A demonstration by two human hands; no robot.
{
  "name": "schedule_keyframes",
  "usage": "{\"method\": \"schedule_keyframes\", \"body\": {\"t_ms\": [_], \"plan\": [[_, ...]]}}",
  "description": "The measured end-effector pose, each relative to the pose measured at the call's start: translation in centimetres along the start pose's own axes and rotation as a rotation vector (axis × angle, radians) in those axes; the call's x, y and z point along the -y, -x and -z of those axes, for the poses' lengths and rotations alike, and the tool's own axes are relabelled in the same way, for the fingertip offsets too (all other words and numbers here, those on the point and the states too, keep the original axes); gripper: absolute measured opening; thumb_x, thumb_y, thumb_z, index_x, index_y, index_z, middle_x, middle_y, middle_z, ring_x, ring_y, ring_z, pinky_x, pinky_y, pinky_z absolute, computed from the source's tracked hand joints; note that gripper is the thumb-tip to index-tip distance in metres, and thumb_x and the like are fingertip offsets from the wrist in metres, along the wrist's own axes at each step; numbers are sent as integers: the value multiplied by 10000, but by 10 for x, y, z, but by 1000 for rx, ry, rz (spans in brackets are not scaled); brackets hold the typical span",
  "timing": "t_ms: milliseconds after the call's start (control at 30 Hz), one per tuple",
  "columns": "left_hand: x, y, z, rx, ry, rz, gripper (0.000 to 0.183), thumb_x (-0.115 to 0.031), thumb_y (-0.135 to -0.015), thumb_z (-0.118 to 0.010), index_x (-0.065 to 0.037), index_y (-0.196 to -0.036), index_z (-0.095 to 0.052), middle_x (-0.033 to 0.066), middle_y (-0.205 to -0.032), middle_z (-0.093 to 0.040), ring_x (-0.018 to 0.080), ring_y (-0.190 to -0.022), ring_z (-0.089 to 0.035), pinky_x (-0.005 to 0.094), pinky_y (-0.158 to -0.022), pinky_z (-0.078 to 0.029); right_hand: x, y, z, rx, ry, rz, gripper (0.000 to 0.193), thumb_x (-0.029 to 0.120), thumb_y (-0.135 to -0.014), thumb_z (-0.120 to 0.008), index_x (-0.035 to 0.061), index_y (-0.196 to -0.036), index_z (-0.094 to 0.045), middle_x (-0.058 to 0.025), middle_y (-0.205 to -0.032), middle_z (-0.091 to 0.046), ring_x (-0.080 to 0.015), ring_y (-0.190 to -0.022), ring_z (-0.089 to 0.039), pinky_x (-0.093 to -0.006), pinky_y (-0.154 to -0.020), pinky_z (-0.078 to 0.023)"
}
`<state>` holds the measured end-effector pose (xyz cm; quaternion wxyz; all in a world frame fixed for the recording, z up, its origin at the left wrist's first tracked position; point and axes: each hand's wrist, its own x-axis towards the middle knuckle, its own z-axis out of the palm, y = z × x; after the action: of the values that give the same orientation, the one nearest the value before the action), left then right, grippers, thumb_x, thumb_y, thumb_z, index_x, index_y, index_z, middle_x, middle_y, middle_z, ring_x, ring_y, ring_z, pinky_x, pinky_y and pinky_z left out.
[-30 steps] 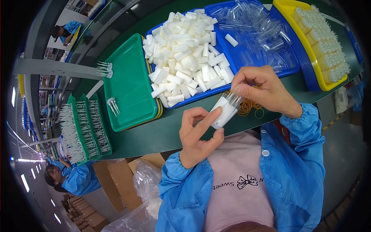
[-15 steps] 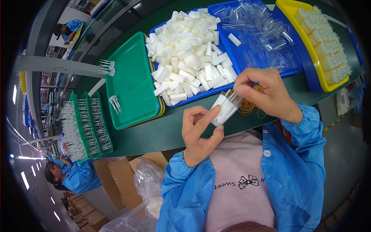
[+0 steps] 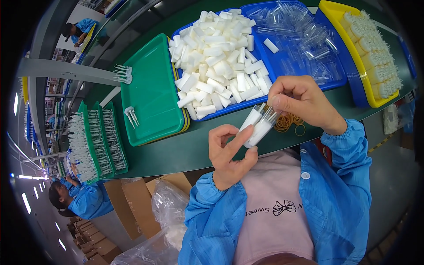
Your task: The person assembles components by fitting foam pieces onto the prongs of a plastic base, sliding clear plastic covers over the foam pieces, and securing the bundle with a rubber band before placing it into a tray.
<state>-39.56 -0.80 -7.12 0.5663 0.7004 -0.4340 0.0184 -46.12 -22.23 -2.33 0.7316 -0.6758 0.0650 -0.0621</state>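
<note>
My left hand [image 3: 232, 154] grips a small bunch of clear tubes [image 3: 267, 116] with white cylindrical plugs [image 3: 260, 130] in their lower parts. The tubes slant up and to the right, lying between thumb and fingers. At their upper ends my right hand [image 3: 304, 101] is pinched closed; its fingertips touch or nearly touch the tubes, and what they hold cannot be made out. Tan rubber bands [image 3: 287, 123] lie in a tangle on the table just beneath the right hand.
A blue tray heaped with white foam-like cylinders [image 3: 216, 57] lies beyond my hands. Beside it is a blue tray of clear tubes [image 3: 309, 53]. Yellow tray [image 3: 369, 84] with white bundles at right; green tray [image 3: 152, 101] and green racks [image 3: 95, 145] at left. Co-workers sit further off.
The tube bunch has shifted slightly right in my left hand, and its upper ends look more spread. My right hand stays close to them, its fingers still pinched.
</note>
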Motion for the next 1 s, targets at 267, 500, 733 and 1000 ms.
{"method": "schedule_keyframes", "body": {"t_ms": [267,500,733,1000], "plan": [[5,2,-2,2,-22,-22,580,23,-614,-706,-29,-1185,-617,102,-1037,-478,198,-888,-534,316,-780,-496,5,-3,-5,-24,406,175,149,148,-847,-641,2,-818,-637,-47,-746,-623,-111,-688,-564,-253,-635,-442],[14,2,-7,-190,912,578,582,-112,-752,-770,-15,-1227,-448,72,-1135,-487,153,-1016,-534,274,-887,-437,4,-7,-8,-104,599,426,109,146,-831,-649,39,-852,-653,-66,-783,-621,-185,-744,-543,-300,-684,-419],[20,1,-6,-185,956,616,473,-165,-822,-723,-26,-1199,-473,71,-1132,-562,143,-1029,-543,274,-888,-435,5,3,-14,-101,715,406,139,91,-821,-627,38,-949,-643,-94,-907,-617,-241,-882,-542,-340,-783,-390],[11,5,-6,-232,917,484,443,-26,-770,-747,-18,-1133,-494,76,-1120,-508,141,-1005,-540,276,-883,-460,-9,10,-21,-219,435,484,136,90,-747,-726,52,-856,-656,-54,-825,-639,-239,-984,-543,-376,-922,-392]]}}
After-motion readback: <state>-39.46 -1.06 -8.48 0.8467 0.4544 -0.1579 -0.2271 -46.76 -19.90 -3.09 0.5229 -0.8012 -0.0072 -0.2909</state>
